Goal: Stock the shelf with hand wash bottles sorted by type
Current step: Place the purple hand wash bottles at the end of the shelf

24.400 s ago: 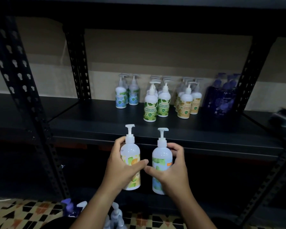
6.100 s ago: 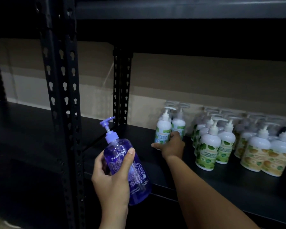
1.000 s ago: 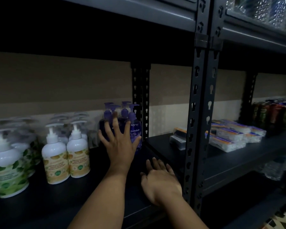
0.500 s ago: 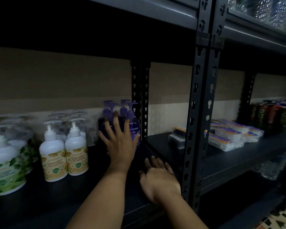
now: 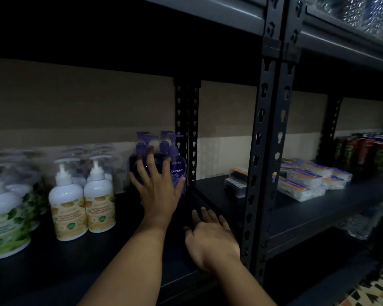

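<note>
Head view puts the purple bottles (image 5: 177,171) at the back right corner of your shelf (image 5: 53,268), upright, pumps up, bunched just beside the rear upright post (image 5: 187,133). Your left hand (image 5: 158,186) is flat against their fronts, fingers straight and spread, pressing and not wrapped round anything; that grip is open. Your right hand (image 5: 210,235) lies palm down on the shelf near its front edge, fingers relaxed and holding nothing. The bottles stand straight ahead of your left palm and further in, so the left hand is the nearer one, and any further push runs along the shelf's depth, across each bottle's tall axis. Press low on the bodies, I'd judge, or the tops may tip back. How many purple bottles there are is hard to say in this dim light, perhaps four. To their left stand the orange-label bottles (image 5: 82,206), then the green-label bottles (image 5: 6,224). Past the front post (image 5: 265,151), the next bay holds wrapped packs (image 5: 301,182) and cans (image 5: 363,151).
</note>
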